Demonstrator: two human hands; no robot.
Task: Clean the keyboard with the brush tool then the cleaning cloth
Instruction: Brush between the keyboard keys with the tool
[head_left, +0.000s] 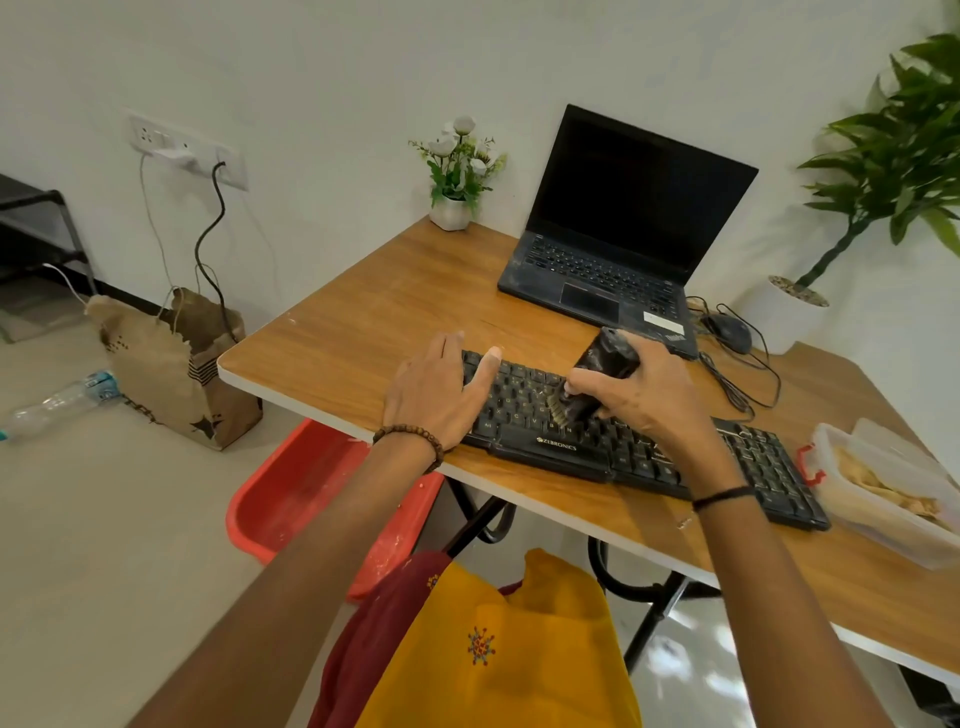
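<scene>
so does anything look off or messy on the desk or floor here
A plastic bottle lies on its side on the floor, beside a torn paper bag. The laptop base looks dusty. The keyboard sits askew.

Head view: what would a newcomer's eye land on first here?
Two bare hands working at the black keyboard on the near edge of the wooden table: the left hand lies flat on its left end, the right hand grips a dark brush tool, bristles down on the keys. Behind sits an open laptop, screen dark.
</scene>
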